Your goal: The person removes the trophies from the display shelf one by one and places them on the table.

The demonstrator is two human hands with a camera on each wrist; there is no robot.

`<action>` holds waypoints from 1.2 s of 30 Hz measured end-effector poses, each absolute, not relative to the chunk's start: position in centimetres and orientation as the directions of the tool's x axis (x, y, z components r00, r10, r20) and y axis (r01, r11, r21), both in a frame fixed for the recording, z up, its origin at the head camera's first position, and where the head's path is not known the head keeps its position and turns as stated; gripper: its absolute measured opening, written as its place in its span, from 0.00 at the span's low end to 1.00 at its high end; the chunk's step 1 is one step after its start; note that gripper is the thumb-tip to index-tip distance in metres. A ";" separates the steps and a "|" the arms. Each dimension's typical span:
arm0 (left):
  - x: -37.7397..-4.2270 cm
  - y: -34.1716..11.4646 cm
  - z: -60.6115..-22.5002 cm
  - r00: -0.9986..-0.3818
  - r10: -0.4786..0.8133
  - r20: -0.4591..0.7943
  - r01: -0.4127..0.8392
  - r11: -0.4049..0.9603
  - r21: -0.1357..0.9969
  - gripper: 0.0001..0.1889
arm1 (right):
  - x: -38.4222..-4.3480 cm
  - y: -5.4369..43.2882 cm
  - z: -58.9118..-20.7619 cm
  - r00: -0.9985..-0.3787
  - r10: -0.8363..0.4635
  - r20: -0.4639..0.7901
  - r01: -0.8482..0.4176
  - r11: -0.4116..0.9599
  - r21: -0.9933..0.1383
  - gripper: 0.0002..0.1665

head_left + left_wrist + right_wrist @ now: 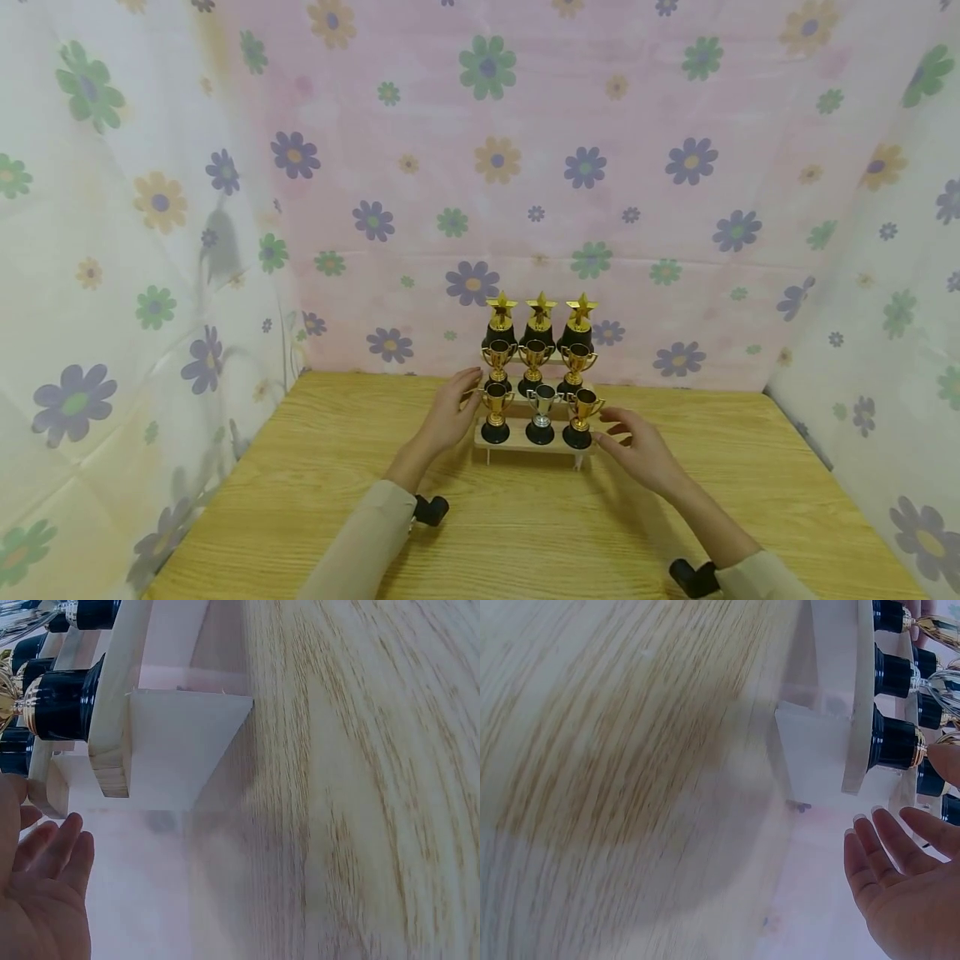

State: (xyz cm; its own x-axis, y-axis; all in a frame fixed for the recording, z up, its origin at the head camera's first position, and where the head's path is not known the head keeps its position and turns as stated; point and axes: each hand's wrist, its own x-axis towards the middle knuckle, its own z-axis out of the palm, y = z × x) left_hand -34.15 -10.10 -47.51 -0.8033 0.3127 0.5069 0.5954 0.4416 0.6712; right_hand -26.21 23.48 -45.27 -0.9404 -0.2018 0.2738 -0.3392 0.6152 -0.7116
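A tiered wooden stand (487, 443) holds three rows of small trophies on black bases. Gold star trophies (542, 312) fill the top tier, and gold cups (535, 357) the middle one. On the front tier a silver cup (543, 402) stands between two gold cups. My left hand (452, 410) is at the stand's left side, its fingers (66, 851) loosely bent close to the middle tier's end. On the other side, my right hand (639, 450) has its fingers spread and its thumb close to the front right gold cup (584, 406).
The stand rests toward the back of a wood-grain table (495, 533). Behind it hangs a pink flowered cloth (420, 300), with pale flowered cloths on both sides. Each wrist wears a black camera mount (431, 510).
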 end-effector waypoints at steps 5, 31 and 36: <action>-34.4 -9.9 -47.7 -0.795 0.321 0.515 0.605 0.467 0.644 0.22 | -26.4 23.4 -45.6 -0.940 -0.204 0.274 -0.341 0.615 -0.711 0.25; -34.3 -9.7 -48.2 -0.804 0.350 0.482 0.591 0.561 0.579 0.22 | -26.9 22.0 -46.0 -0.951 -0.182 0.249 -0.308 0.615 -0.726 0.19; -34.4 -9.6 -48.2 -0.806 0.338 0.485 0.586 0.563 0.583 0.22 | -27.2 21.8 -45.8 -0.949 -0.186 0.255 -0.315 0.604 -0.732 0.18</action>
